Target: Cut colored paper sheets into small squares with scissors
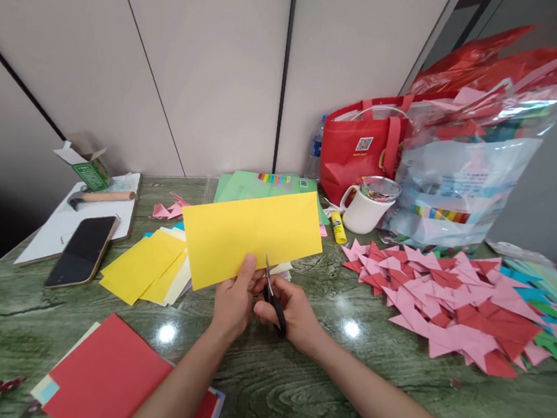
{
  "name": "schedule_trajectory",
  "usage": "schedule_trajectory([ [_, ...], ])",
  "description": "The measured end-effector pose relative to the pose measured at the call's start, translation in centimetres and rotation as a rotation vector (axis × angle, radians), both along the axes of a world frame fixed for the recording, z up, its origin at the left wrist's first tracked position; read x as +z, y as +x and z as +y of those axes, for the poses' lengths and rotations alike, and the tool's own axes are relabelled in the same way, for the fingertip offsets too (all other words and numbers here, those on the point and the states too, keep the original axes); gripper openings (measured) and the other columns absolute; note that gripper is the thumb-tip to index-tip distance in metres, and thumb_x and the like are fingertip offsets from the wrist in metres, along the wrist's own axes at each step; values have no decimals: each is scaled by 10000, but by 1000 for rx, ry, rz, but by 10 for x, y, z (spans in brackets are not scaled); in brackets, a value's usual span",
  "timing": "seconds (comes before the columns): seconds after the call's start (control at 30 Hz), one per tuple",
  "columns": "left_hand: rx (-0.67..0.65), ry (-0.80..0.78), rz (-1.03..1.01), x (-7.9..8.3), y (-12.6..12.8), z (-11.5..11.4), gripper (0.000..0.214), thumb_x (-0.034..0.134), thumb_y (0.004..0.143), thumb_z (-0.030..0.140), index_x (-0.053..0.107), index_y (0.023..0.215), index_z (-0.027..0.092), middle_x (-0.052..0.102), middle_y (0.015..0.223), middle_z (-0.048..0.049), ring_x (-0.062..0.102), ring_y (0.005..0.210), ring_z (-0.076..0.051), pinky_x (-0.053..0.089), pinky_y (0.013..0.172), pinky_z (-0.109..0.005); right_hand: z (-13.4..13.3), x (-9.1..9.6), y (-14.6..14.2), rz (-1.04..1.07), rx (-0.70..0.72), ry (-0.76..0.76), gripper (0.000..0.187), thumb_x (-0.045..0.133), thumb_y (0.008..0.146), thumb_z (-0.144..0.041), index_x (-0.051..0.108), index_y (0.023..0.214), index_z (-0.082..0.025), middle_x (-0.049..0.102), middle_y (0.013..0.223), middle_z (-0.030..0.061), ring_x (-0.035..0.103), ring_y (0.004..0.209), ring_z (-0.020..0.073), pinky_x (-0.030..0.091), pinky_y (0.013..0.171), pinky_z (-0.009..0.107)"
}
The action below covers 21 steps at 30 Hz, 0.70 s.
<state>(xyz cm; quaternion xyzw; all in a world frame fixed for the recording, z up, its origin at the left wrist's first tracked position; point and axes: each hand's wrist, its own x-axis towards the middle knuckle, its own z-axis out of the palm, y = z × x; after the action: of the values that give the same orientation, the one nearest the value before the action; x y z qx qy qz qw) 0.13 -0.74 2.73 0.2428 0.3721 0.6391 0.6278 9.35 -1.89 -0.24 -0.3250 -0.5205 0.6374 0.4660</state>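
Observation:
A rectangular sheet of yellow paper (251, 226) is held up above the table, tilted with its right end higher. My left hand (235, 298) pinches its lower edge, thumb on the near face. My right hand (294, 311) is closed around the black handles of a pair of scissors (272, 299). The scissor blades point upward and meet the lower edge of the yellow paper just right of my left thumb. Some fingers of both hands are hidden behind the paper and scissors. Below my left forearm lies a stack of coloured paper with a red sheet (108, 377) on top.
Yellow sheets (144, 264) lie to the left, beside a phone (81, 250) and a hammer (103, 197). Folded pink and red paper pieces (449, 302) are heaped at right. Behind stand a white mug (366, 212), glue stick (338, 228), red bag (355, 151) and clear plastic bag (464, 170).

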Motion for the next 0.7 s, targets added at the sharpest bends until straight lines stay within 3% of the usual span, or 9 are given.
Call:
schedule_trajectory([
  [0.6, -62, -9, -33, 2, -1, 0, 470, 664, 594, 352, 587, 966, 75, 644, 958, -156, 586, 931, -267, 433, 812, -388, 0, -1, -1, -39, -35, 12, 308, 661, 644, -399, 496, 722, -151, 498, 509, -51, 411, 409, 65, 339, 405, 201],
  [0.7, -44, 60, -33, 2, -1, 1, 451, 645, 622, 339, 581, 1002, 104, 647, 965, -126, 592, 921, -258, 435, 818, -387, -1, 0, -2, -41, -39, 1, 307, 662, 641, -402, 493, 719, -158, 495, 512, -55, 407, 399, 63, 338, 397, 200],
])
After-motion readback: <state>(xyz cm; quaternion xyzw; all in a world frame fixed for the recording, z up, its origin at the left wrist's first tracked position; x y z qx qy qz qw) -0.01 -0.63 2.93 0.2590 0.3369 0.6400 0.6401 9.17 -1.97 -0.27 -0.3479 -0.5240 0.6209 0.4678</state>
